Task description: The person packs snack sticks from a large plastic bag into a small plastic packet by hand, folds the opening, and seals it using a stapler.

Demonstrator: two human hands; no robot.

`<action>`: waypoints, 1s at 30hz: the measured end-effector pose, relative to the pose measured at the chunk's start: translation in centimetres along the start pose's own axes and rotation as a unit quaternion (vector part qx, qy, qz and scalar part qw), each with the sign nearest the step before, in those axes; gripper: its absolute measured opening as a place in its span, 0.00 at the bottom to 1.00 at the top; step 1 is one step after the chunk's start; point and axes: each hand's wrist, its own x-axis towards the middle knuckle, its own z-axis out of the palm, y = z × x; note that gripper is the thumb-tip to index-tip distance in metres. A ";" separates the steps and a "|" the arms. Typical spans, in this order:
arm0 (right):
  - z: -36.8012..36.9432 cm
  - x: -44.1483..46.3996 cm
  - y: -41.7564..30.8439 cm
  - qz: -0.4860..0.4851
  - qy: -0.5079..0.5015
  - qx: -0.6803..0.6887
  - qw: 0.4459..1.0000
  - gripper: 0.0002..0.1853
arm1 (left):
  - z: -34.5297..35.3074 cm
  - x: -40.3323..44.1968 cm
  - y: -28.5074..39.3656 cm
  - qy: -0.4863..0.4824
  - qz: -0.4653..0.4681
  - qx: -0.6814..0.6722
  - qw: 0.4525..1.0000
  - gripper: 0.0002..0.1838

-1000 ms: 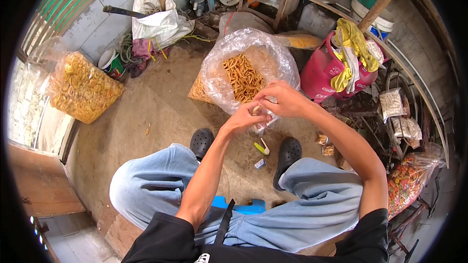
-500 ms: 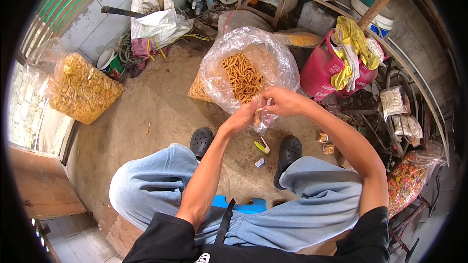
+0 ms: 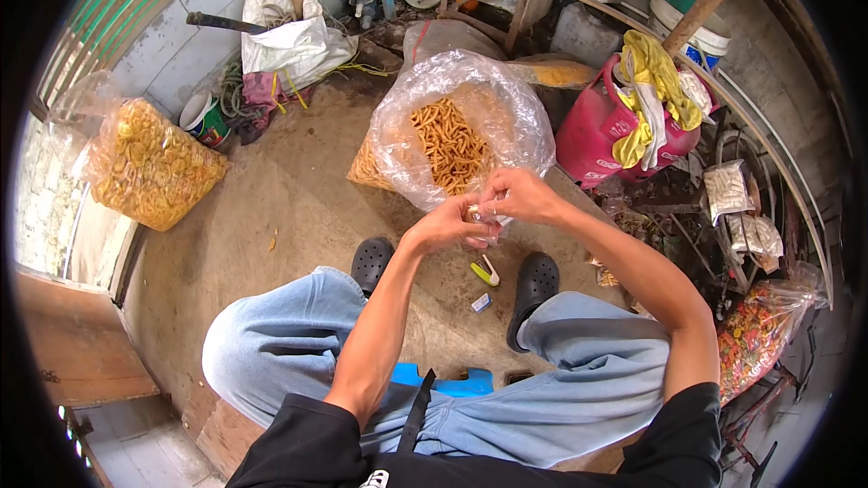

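Note:
My left hand (image 3: 448, 222) and my right hand (image 3: 520, 196) meet in front of the large open clear bag (image 3: 524, 117). Both are closed on a small clear plastic bag (image 3: 474, 212), mostly hidden by the fingers; a light-brown bit shows inside it. Stick-shaped brown snacks (image 3: 449, 140) fill the large bag, its mouth folded wide. On the floor below my hands lies a green and white stapler (image 3: 485, 272), with a small blue and white box (image 3: 481, 302) nearer to me.
A bag of yellow snacks (image 3: 158, 163) leans at the left. Pink gas cylinders (image 3: 592, 131) with a yellow cloth (image 3: 655, 81) stand at the right, near small filled packets (image 3: 726, 190) and a bag of colourful snacks (image 3: 755, 330). My black clogs (image 3: 536, 289) rest on the concrete floor.
My right fingers have come down and closer against my left hand. My left hand has turned and now covers more of the small bag, which hung lower before.

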 end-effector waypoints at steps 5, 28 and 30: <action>-0.1 0.0 -0.3 0.033 -0.053 -0.043 0.997 0.08 | -0.4 0.4 -1.4 -0.010 0.005 0.031 0.999 0.19; 8.4 11.8 12.4 0.063 -0.114 -0.341 0.931 0.20 | -2.8 1.0 -6.7 0.033 -0.059 -0.005 0.998 0.11; 8.4 12.2 12.2 0.103 -0.151 -0.337 0.923 0.20 | -3.0 1.1 -7.2 0.015 -0.049 0.000 0.999 0.11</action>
